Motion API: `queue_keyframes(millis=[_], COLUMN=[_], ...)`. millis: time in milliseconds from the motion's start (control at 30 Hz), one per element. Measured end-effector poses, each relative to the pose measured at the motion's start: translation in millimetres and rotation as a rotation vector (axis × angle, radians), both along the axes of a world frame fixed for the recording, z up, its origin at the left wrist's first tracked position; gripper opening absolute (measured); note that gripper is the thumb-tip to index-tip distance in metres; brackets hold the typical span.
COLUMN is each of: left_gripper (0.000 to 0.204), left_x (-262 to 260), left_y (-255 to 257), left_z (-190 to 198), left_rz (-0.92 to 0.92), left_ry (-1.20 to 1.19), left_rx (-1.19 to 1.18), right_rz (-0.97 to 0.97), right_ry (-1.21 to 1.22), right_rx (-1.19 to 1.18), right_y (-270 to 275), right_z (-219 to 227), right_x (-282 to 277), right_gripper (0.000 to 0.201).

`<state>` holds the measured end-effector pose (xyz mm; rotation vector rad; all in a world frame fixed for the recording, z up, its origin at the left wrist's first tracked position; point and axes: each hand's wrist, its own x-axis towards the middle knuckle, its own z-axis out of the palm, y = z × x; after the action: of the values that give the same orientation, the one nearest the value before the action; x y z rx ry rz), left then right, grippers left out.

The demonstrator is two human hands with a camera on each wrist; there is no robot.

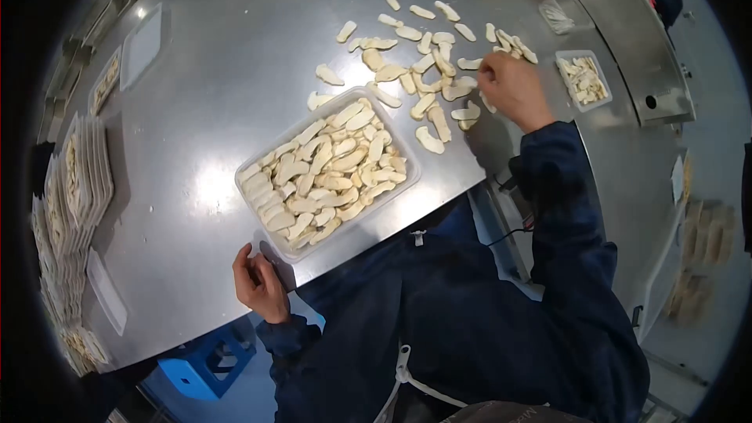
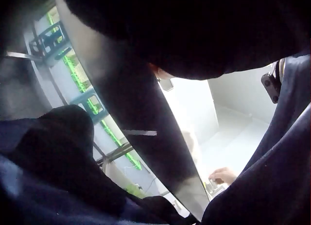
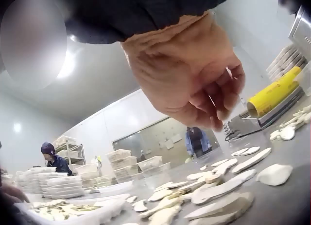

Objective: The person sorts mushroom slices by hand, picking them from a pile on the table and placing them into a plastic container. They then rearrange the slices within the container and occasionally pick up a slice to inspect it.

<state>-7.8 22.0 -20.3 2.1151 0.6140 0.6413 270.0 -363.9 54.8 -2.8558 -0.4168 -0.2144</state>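
Observation:
Pale sliced pieces lie scattered on the steel table, and many more fill a clear plastic tray at its front edge. Above the right side of the scattered slices is my right hand. In the right wrist view that hand hangs over the slices with its fingers loosely bent, and nothing shows between them. My left hand rests by the table's front edge near the tray's lower left corner, fingers loosely curled and holding nothing visible. The left wrist view is mostly dark sleeve and clothing.
A smaller tray of slices and a clear container stand at the right. Stacked trays and an empty white tray are at the left. A yellow roll lies behind; people stand in the background. A blue stool is below.

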Motion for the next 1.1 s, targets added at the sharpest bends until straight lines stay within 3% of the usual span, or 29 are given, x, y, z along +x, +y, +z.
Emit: queue_keyframes(millis=[33, 167, 600, 867, 967, 1067, 1100], left_gripper=[0.020, 0.020, 0.021, 0.022, 0.022, 0.023, 0.023], left_x=[0, 1, 2, 0, 0, 0, 1], left_y=[1, 1, -3, 0, 1, 2, 2], left_z=[-2, -1, 1, 0, -7, -8, -8], left_rz=[0.000, 0.020, 0.021, 0.006, -0.007, -0.005, -0.009], left_ry=[0.005, 0.033, -0.005, 0.020, -0.037, -0.037, -0.035], left_rx=[0.023, 0.051, 0.065, 0.088, 0.059, 0.058, 0.053], right_rz=[0.002, 0.062, 0.014, -0.170, -0.165, -0.148, -0.146], right_ry=[-0.005, 0.025, -0.003, -0.093, 0.029, 0.125, 0.058], right_rx=[0.077, -0.066, -0.062, 0.084, 0.030, 0.119, 0.075], right_y=[11, 32, 37, -18, -47, -47, -45], right_z=[4, -8, -23, -13, -13, -14, -14], right_x=[-5, 9, 19, 41, 47, 46, 47], right_gripper=[0.024, 0.031, 0.016, 0.023, 0.024, 0.021, 0.021])
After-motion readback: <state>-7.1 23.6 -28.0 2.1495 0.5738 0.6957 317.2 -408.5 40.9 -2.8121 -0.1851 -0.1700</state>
